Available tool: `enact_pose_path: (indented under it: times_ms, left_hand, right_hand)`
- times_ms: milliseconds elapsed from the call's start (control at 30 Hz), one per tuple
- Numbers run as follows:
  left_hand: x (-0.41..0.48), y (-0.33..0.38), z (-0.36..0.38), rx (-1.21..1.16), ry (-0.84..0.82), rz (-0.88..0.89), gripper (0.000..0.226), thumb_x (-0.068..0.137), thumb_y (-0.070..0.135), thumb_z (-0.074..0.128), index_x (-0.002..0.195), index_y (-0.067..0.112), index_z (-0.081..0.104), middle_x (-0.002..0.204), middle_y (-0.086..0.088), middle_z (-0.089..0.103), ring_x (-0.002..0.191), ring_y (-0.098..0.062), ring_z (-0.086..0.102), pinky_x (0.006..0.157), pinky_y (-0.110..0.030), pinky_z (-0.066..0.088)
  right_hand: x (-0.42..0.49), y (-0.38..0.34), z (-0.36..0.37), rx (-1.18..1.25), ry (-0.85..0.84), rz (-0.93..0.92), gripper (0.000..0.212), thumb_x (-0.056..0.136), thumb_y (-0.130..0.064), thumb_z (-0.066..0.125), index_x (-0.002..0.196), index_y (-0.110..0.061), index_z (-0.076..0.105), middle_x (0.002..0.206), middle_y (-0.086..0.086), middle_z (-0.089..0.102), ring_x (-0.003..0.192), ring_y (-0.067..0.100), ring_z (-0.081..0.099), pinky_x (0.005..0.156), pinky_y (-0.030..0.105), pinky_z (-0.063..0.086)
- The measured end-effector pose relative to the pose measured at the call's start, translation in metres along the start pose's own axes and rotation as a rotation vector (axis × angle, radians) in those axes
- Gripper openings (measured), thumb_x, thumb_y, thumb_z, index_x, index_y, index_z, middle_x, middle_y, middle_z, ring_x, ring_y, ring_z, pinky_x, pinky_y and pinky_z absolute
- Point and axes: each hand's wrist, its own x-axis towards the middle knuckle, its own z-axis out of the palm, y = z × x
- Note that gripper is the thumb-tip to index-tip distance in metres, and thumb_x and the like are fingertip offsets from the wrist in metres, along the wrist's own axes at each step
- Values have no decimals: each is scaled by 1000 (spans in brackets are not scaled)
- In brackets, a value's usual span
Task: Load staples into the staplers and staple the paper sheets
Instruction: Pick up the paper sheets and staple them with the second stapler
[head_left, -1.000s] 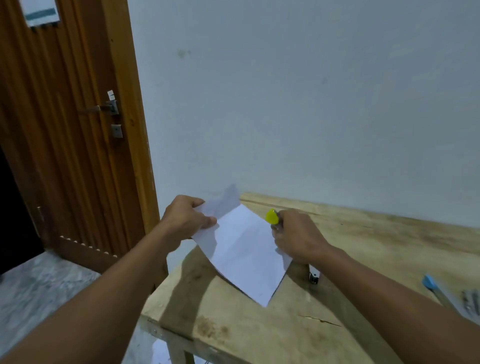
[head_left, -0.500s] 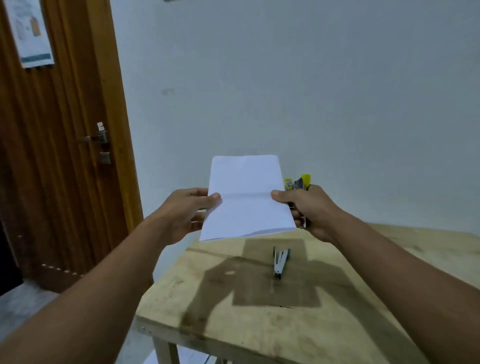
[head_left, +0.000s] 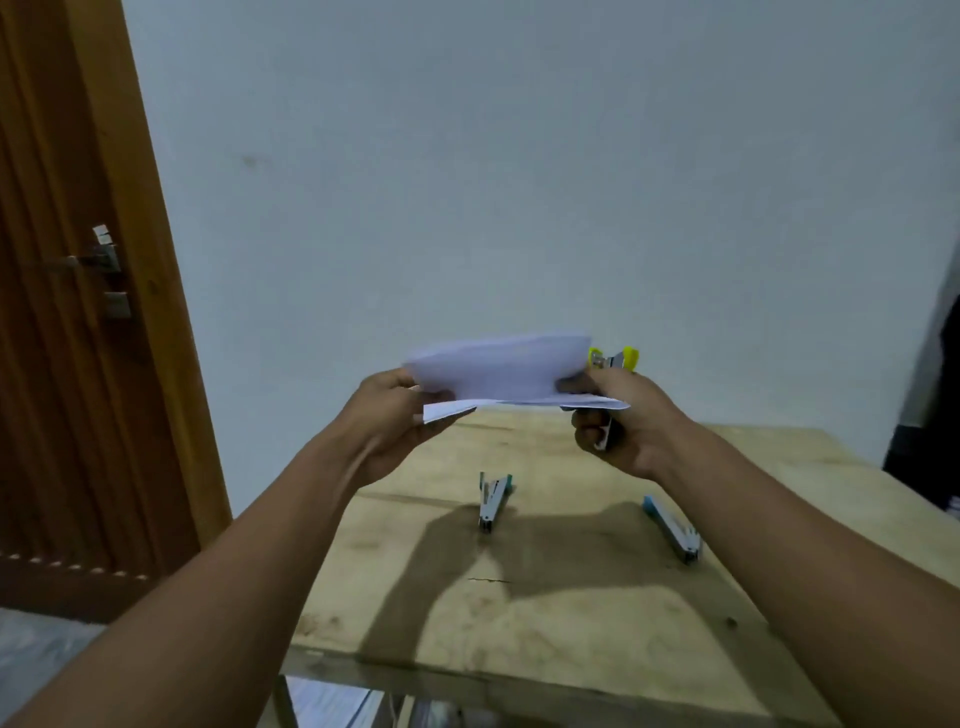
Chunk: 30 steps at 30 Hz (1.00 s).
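Folded white paper sheets (head_left: 498, 371) are held in the air at the centre of the frame, above the far edge of a wooden table (head_left: 571, 618), with their lower layers fanning apart at the bottom left. The left hand (head_left: 384, 421) pinches the left edge of the sheets between thumb and fingers. The right hand (head_left: 631, 421) grips the right edge and at the same time curls round a yellow stapler (head_left: 621, 358), whose yellow end shows above the knuckles at the paper's upper right corner and whose metal end shows below the fingers.

Two further staplers lie on the table, well apart: a teal stapler (head_left: 493, 501) just below centre and a blue stapler (head_left: 672, 527) to its right, beside the right forearm. The tabletop is pale, stained plywood with a short crack near its middle; the arms' shadows fall across it.

A plain pale wall (head_left: 519, 156) fills the upper frame. A brown wooden door (head_left: 62, 389) with a metal handle (head_left: 96, 257) stands at the left edge, above grey flooring (head_left: 31, 644) at lower left.
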Motion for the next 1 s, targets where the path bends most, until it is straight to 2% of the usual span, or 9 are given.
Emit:
enact_pose_path:
  times_ms: [67,167,300,400,467,567,667,867,1000]
  left_hand:
    - [-3,-2,10,-109,2,-13,41,93,-11,42,74,4,75,88,-13,73,79,-22,71,75,-25,59]
    - [-1,-2,20,-397,60,-87,24,92,2,45,93,-3,69,102,-21,64,86,-32,64,80,-36,56]
    - [-1,3,18,-368,-100,-302,53,88,42,55,112,-5,63,101,-18,67,83,-35,64,74,-40,54]
    - [-2,2,22,-30,-155,-256,27,85,16,69,107,0,68,101,-11,72,81,-24,71,74,-32,59]
    - [4,-1,22,79,-40,-173,36,78,2,74,113,2,66,108,-11,73,92,-23,72,87,-36,57]
    - [10,-1,13,88,131,-115,55,66,4,85,117,8,63,107,-6,75,95,-24,72,84,-37,58]
    - [7,4,8,129,201,-75,68,61,9,89,122,12,59,109,-3,72,96,-23,71,67,-29,55]
    - [1,15,-2,257,320,-21,86,59,9,91,133,16,49,116,-3,65,100,-25,66,85,-40,57]
    - [-3,21,-6,186,249,-14,92,57,-1,89,137,14,45,117,-8,67,98,-27,70,86,-42,58]
  right_hand:
    - [-1,4,-4,56,12,24,34,91,-6,46,60,-19,52,50,-5,42,41,8,29,38,19,23]
    - [0,7,-8,88,36,8,39,88,1,40,59,-21,53,50,-5,43,38,9,34,37,19,26]
    - [1,6,-10,-38,103,-138,35,86,7,44,65,-18,58,64,1,56,53,17,47,49,24,31]
    - [1,3,-10,-141,162,-208,28,87,5,53,75,-18,65,70,3,63,57,20,55,49,23,37]
    - [2,3,-9,-141,162,-173,22,87,0,57,95,-18,68,64,0,62,49,15,51,43,21,38]
    - [2,3,-8,-110,72,-23,19,86,-17,59,105,-13,64,59,-6,60,39,8,27,38,19,26]
    - [-1,5,-6,-159,-29,49,28,82,-34,68,103,-16,64,85,-1,69,40,7,21,36,18,23]
    - [-2,5,1,-177,-120,102,34,77,-43,73,94,-18,60,84,-4,59,40,6,20,38,18,20]
    - [-4,7,8,-251,-29,62,15,80,-16,75,89,-9,66,77,2,63,38,6,24,36,18,25]
